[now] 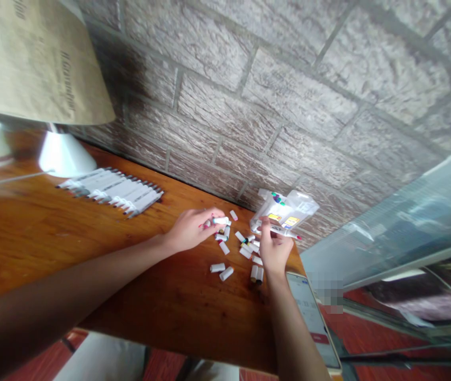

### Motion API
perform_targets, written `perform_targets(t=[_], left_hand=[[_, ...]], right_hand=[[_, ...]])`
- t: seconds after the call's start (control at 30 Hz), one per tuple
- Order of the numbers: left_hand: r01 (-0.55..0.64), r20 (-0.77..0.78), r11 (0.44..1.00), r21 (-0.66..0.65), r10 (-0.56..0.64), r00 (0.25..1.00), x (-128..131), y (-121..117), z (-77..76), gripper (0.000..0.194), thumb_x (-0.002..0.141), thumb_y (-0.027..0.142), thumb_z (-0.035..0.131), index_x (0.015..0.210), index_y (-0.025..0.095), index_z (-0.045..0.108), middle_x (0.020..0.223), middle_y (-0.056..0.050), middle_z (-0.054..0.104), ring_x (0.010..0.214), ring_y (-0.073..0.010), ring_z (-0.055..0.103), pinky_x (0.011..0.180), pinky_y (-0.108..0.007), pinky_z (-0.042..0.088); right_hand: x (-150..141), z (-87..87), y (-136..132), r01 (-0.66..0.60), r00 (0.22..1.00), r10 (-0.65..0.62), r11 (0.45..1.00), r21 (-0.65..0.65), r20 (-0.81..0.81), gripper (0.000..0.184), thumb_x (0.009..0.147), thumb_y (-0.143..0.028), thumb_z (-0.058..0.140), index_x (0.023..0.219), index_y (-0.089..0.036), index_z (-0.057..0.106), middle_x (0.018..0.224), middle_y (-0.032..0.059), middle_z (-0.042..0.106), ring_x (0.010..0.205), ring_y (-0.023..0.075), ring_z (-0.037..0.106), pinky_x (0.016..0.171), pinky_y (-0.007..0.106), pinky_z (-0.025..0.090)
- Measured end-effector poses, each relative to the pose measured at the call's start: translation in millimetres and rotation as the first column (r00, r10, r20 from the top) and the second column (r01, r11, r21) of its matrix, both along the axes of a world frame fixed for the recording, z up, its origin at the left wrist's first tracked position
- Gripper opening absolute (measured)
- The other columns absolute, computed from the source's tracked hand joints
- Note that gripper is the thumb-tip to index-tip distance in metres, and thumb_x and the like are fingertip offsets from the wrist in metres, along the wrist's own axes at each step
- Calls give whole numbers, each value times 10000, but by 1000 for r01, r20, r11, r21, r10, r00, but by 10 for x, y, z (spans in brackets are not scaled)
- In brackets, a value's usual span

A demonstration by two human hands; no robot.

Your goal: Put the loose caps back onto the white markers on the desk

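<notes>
My left hand is closed, with a white marker cap pinched between thumb and fingers above the wooden table. To its right, my right hand grips a white marker whose red end points right. Between and below the hands lie loose marker caps, white with coloured ends, some of them bunched together. Just behind my right hand stands a clear plastic case with yellow labels and several coloured marker ends showing at its top.
A row of white markers lies at the left, before a lamp with a beige shade. A phone rests along the table's right edge. Behind the table rises a brick wall; a glass panel is at right.
</notes>
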State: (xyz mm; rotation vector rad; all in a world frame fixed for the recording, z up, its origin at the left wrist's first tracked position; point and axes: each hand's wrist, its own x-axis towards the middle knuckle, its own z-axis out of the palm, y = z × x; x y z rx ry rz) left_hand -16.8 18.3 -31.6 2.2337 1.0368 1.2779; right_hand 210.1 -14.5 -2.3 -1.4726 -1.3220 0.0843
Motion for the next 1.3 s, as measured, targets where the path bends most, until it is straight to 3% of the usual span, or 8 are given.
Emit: perform_targets(t=[0.23, 0.47, 0.77, 0.93, 1.07, 1.17, 1.3], left_hand=[[40, -20, 998, -39, -41, 999, 2, 11, -17, 262, 955, 397, 580, 1116, 211, 670, 1045, 5, 773, 768, -97, 684, 712, -178, 475], [53, -61, 995, -87, -58, 996, 7, 4, -25, 267, 946, 399, 582, 1110, 215, 686, 1002, 7, 778, 720, -98, 666, 670, -182, 452], [67, -88, 993, -95, -76, 993, 2, 3, -14, 249, 953, 368, 574, 1123, 220, 682, 1042, 11, 772, 828, -113, 697, 712, -182, 454], [68, -144, 997, -28, -71, 987, 9, -7, -38, 230, 965, 344, 567, 1127, 235, 688, 995, 9, 776, 804, -119, 694, 717, -192, 442], [62, -79, 998, -30, -65, 995, 25, -11, -32, 288, 984, 393, 539, 1181, 230, 672, 1028, -8, 774, 745, -106, 674, 698, -188, 450], [13, 8, 998, -69, -13, 1000, 11, 11, -15, 323, 969, 429, 556, 1167, 202, 672, 974, -11, 770, 659, -91, 626, 652, -184, 446], [37, 43, 996, -76, -34, 998, 4, 35, -34, 250, 922, 389, 623, 1070, 200, 691, 933, 11, 764, 675, -82, 626, 651, -166, 446]], right_hand=[[-372, -37, -147, -315, 938, 315, 949, 21, -145, 364, 906, -454, 629, 846, -129, 779, 765, 70, 758, 631, 165, 686, 612, 268, 546], [-369, -45, -124, -322, 920, 321, 946, 33, -226, 345, 919, -450, 623, 898, -141, 774, 847, 83, 777, 724, 189, 728, 714, 312, 596], [-382, -35, -144, -391, 913, 386, 920, -11, -132, 275, 913, -387, 640, 881, -151, 779, 757, 46, 745, 641, 156, 671, 600, 254, 517], [-369, -25, -143, -327, 942, 322, 944, -43, -93, 308, 921, -390, 618, 842, -139, 779, 678, 34, 723, 569, 145, 638, 565, 247, 481], [-253, 12, -116, -146, 989, 147, 989, -9, 28, 338, 908, -412, 622, 818, -133, 790, 690, 53, 738, 611, 171, 669, 617, 262, 485], [-109, 40, -69, -20, 997, 19, 1000, -13, -75, 443, 904, -495, 596, 822, -106, 792, 650, 69, 721, 600, 190, 668, 612, 274, 488], [-53, 49, -38, -9, 974, -2, 999, -47, -227, 509, 885, -549, 591, 829, -81, 783, 601, 67, 693, 557, 185, 639, 553, 267, 469]])
